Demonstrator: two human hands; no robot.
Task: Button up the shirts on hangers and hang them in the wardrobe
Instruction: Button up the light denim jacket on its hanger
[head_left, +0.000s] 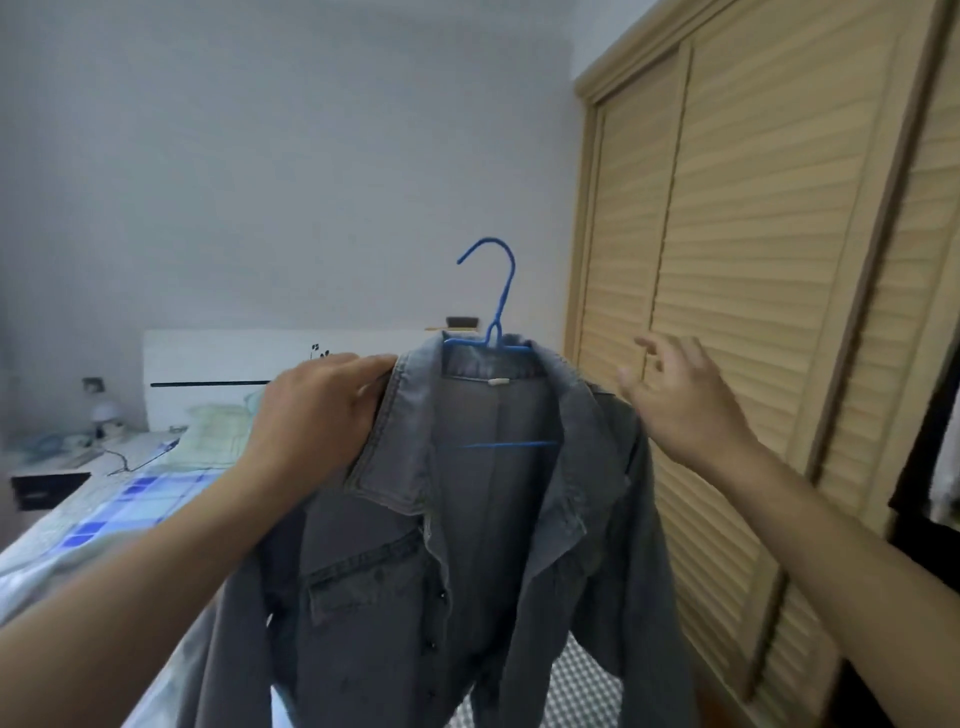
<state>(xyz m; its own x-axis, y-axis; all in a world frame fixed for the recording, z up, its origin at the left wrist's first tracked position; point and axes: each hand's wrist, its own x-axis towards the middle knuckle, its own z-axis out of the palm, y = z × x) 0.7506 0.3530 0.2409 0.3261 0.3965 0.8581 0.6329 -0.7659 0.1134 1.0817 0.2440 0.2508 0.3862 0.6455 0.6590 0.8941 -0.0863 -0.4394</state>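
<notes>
Grey denim shirt (467, 571), blue hanger (501, 301), tan slatted wardrobe (753, 260)

Dim, flat indoor light — soft focus, motion-blurred right hand (680, 400), bowed edges.

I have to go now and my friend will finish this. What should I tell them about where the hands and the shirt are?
Left hand: its grip is on the grey denim shirt at the collar and shoulder, holding it up in the air.
Right hand: open, fingers spread, beside the shirt's other shoulder, holding nothing.
The shirt is on the blue hanger, hook pointing up and free.
Done: shirt is on its hanger. The top is open at the collar; lower down the buttons look closed, but I cannot be sure.
Left: check the buttons, open the slatted wardrobe door, which is shut here, and hang the shirt inside.
</notes>
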